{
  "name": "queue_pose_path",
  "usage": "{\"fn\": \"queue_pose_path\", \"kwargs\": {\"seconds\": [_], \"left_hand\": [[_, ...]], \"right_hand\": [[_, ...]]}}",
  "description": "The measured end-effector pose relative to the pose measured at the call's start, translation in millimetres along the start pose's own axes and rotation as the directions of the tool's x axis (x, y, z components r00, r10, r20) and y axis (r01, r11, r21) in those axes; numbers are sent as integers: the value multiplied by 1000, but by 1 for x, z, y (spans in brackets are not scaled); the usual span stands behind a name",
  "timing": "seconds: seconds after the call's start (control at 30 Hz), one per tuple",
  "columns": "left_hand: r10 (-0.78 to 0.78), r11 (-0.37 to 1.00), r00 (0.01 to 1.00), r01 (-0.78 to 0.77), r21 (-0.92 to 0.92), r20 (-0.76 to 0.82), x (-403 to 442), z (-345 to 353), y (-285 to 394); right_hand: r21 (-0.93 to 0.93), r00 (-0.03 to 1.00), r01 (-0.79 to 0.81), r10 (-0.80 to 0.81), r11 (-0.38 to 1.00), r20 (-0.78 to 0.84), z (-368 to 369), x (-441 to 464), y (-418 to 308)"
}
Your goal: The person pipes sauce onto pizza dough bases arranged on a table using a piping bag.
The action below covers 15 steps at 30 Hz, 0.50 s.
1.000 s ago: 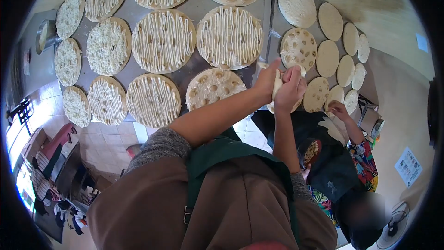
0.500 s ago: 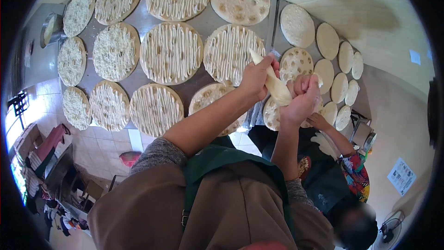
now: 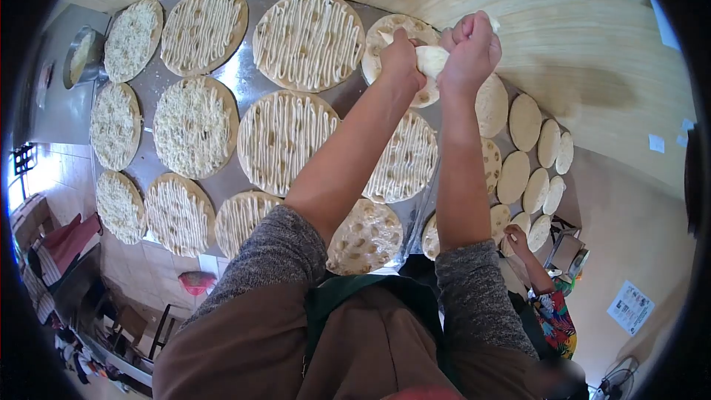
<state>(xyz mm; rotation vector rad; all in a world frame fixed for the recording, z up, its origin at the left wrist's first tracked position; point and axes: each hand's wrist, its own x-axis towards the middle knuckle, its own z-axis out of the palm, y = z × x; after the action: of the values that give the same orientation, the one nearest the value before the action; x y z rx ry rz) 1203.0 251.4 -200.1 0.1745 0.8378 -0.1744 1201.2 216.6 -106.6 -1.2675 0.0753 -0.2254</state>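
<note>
My left hand (image 3: 400, 61) is wrapped round the front part of a piping bag (image 3: 431, 61) filled with pale cream. My right hand (image 3: 472, 52) is closed on its twisted back end. The bag is held over a flat dough round (image 3: 424, 28) with dimples at the back of the table, and its tip points left. My hands hide part of this round. Left of it lies a dough round (image 3: 309, 41) striped with cream lines. Below my left forearm is another striped round (image 3: 402, 159).
Several rounds topped with shreds (image 3: 194, 127) lie on the metal table (image 3: 241, 11) at the left, near a metal bowl (image 3: 87, 55). Plain dough rounds (image 3: 525, 122) lie to the right. A co-worker's hand (image 3: 517, 239) is by them. A dimpled round (image 3: 365, 237) lies near the front edge.
Both my hands have moved away from me with the piping bag, from above the seam of the tables to the dimpled round at the back. The view has shifted too.
</note>
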Motion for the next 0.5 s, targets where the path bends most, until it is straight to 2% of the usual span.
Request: {"fn": "queue_pose_path", "kwargs": {"seconds": [0.13,0.23,0.27,0.33,0.4,0.43,0.5], "left_hand": [[-31,995,994,41,94,-106,-10,-36,-10],[-63,995,988,72,63,-138,-29,-48,-14],[-77,996,988,83,41,-137,-29,-49,-15],[-41,991,997,49,125,-68,-8,-36,-8],[-4,980,999,14,197,-51,2,-5,9],[2,986,999,4,167,-36,11,1,13],[14,994,1000,-13,108,-11,23,6,17]], "right_hand": [[-104,995,-87,80,991,-65,-7,-23,13],[-89,978,-206,208,974,12,-21,-45,9],[-91,985,-174,172,981,-22,-16,-40,11],[-100,990,-113,103,989,-92,-1,-22,15],[-125,997,-16,5,992,-83,12,7,24],[-141,996,30,-41,990,-78,15,14,26],[-177,998,24,-34,984,-54,16,10,23]]}}
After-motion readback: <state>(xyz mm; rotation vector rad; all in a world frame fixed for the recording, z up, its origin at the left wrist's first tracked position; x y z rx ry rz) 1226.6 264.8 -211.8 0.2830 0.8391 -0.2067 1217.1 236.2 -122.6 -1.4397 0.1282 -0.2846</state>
